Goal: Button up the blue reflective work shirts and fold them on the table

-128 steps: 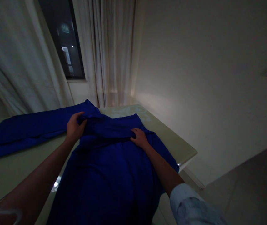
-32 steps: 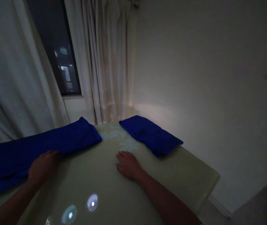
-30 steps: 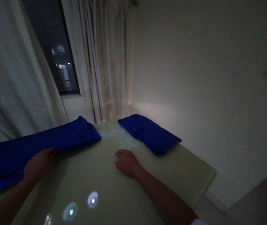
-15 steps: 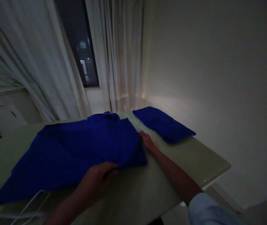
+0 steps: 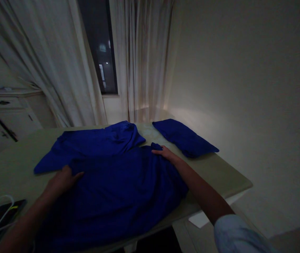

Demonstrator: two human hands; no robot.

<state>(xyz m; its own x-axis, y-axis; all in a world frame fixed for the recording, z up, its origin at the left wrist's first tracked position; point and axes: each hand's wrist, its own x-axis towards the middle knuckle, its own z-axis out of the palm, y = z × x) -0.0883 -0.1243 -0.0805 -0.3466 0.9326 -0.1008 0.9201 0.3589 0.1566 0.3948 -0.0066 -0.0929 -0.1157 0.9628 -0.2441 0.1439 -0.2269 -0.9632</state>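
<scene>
Blue garment (image 5: 118, 186), one: rumpled, spread over the near and middle part of the table (image 5: 226, 172), a gathered part at its far side. Right hand (image 5: 167, 154), one: thumb and fingers pinching a tuft of the garment at its right; pale rolled sleeve (image 5: 234, 228) on that arm. Left hand (image 5: 60, 182), one: at the garment's left edge, touching it, thumb apart from forefinger; from where I stand, I cannot tell whether the fingers grip. Folded blue cloth (image 5: 185, 137), one: far right, apart from the garment. Dark flat object (image 5: 19, 204) with white cable (image 5: 6, 212): near left.
</scene>
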